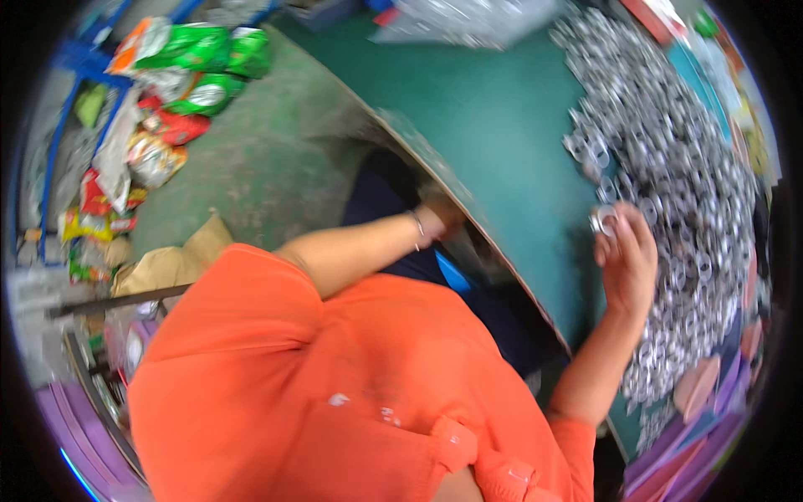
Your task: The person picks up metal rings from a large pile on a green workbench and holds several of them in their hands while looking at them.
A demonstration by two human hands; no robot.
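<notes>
My right hand is over the green tabletop, its fingers pinching a shiny metal ring. Beside it spreads a large heap of similar silver metal rings; a few lie loose along the heap's left side. My left hand is low at the table's near edge, above my dark-clothed lap. Motion smears that hand, so its fingers and anything in them cannot be made out. A bracelet circles the left wrist.
Clear plastic bags lie on the table's far side. Purple and pink pieces border the heap at the near right. Across the floor at left, colourful packets sit by a blue rack. A brown paper sack stands nearer.
</notes>
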